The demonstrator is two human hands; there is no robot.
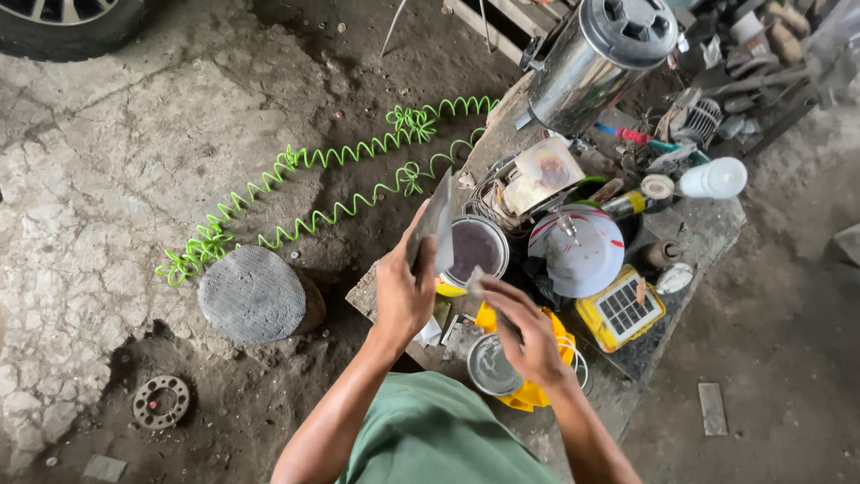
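Note:
My left hand [405, 285] grips a flat grey metal piece [436, 222] held upright over the bench edge. Just right of it stands an open tin [477, 250] with dark purplish contents and a yellow side. My right hand [527, 333] pinches a small grey scrap [476, 284] near that tin, above a yellow lamp body [530, 393] with a round metal lid [490, 366] on it.
The cluttered bench [708, 229] holds a white and red dome [578, 251], a small yellow solar panel [621, 309], a white bottle [714, 178] and a shiny steel canister [596, 58]. A coiled green hose [313, 193], a round mesh stool [253, 294], a flange [161, 401] and a tyre [72, 27] are on the cracked floor.

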